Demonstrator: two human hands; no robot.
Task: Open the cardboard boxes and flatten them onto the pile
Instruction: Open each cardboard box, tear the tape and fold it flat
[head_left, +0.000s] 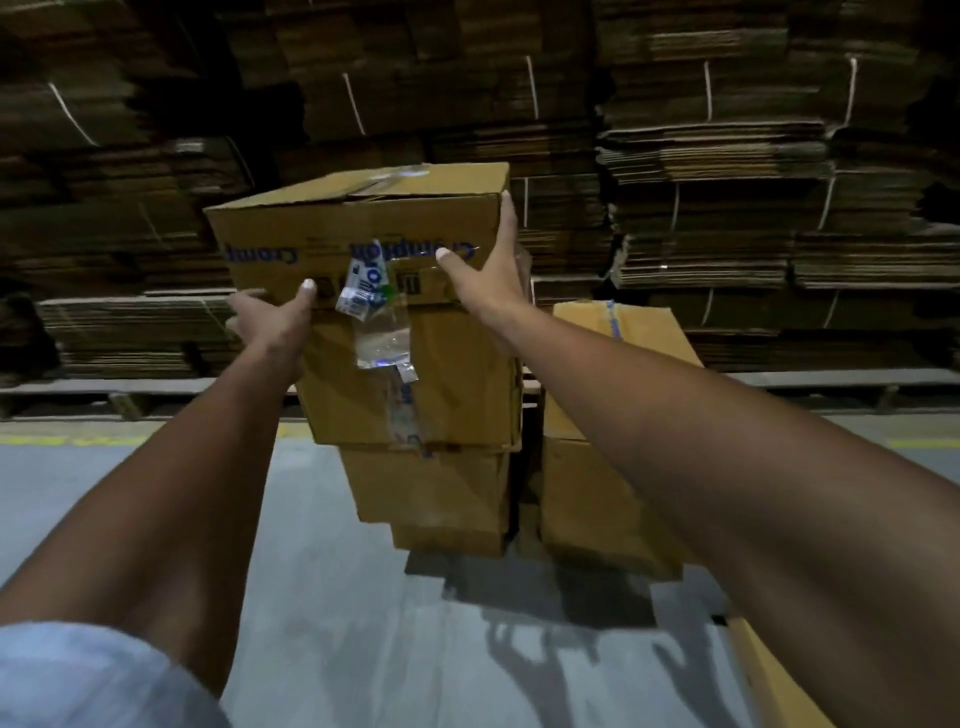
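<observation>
Both hands grip the top cardboard box (358, 244) of a stack (431, 467) on the floor (337, 597): left hand (272, 317) at its lower left corner, right hand (488, 270) along its right edge

The brown corrugated cardboard box on top of the stack (363, 234) has a matt, slightly creased surface printed with blue lettering. Glossy, crinkled clear plastic tape (382, 338) hangs from its front, with a torn white paper label (356, 296) stuck on. The grey concrete floor (337, 623) looks smooth with a dull sheen. The strapped bundles of flattened brown cardboard behind (727, 156) show rough, layered edges.
</observation>
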